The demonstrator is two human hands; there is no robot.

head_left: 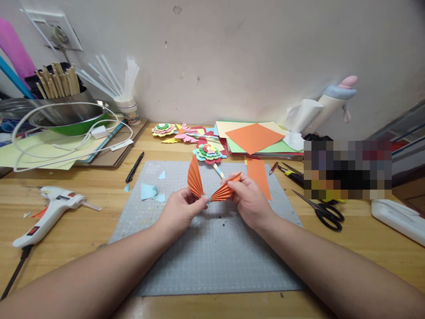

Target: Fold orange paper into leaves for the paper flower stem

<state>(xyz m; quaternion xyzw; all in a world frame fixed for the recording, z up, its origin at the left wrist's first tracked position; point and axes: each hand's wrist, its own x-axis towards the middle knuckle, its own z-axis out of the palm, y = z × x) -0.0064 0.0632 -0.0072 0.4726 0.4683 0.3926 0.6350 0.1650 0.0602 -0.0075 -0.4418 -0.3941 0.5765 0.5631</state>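
Note:
Above the grey cutting mat [206, 257] I hold a pleated orange paper piece [222, 193] with two fanned wings joined near a small light-blue bit. My left hand [181, 210] pinches it at the joint, below the upright left wing. With thumb and fingers my right hand [250, 199] grips the right wing, which slants up to the right. Light-blue paper scraps [148, 191] lie on the mat to the left. An orange paper strip [259, 177] lies behind my right hand. Just beyond the wings is a layered paper flower [208, 153] on a striped stem.
A white glue gun [53, 212] with a cord lies at left, near a black pen [134, 167]. Black scissors [327, 215] rest to the right. Coloured paper sheets [255, 137] are stacked by the wall. A cup of white sticks [128, 108] stands at back left.

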